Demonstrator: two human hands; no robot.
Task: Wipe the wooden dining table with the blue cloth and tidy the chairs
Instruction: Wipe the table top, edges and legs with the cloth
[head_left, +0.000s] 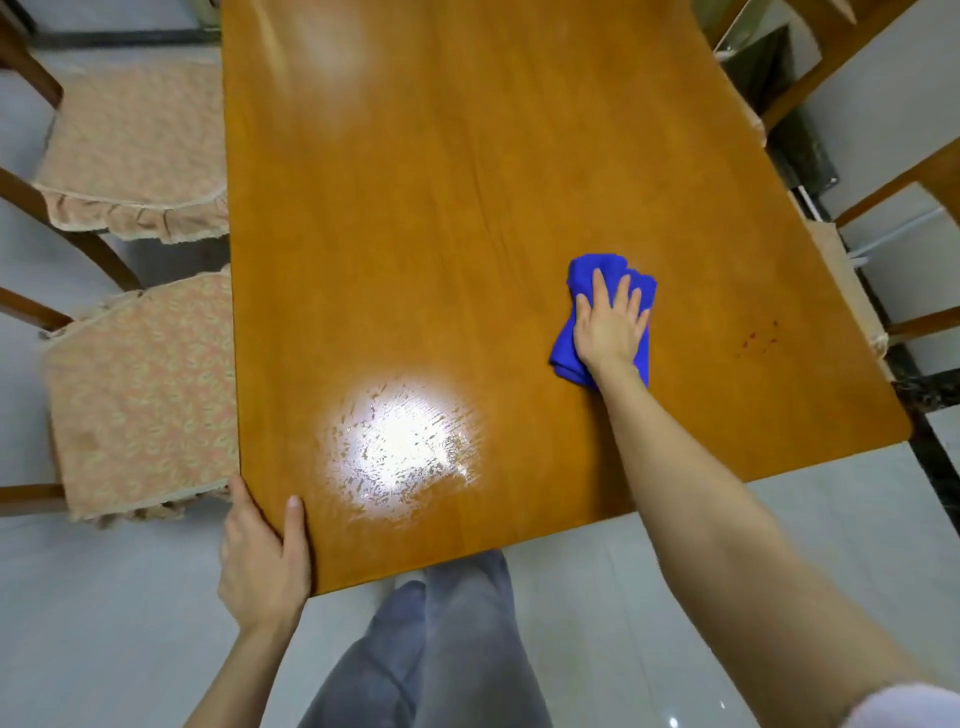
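The wooden dining table (441, 208) fills the middle of the view, with a wet streaked patch glaring near its front edge. A crumpled blue cloth (587, 267) lies right of centre on the top. My right hand (610, 325) presses flat on the cloth with straight, spread fingers. My left hand (262, 556) grips the table's near left corner, thumb on top and fingers under the edge. Two chairs with floral seat cushions stand on the left, a far one (135, 150) and a near one (140, 395), both partly tucked under the table.
Small red spots (758, 338) mark the table right of the cloth. Wooden chairs (909, 176) stand along the right side with a cushion edge showing. The floor is pale tile. My legs in grey trousers (441, 649) stand at the table's front edge.
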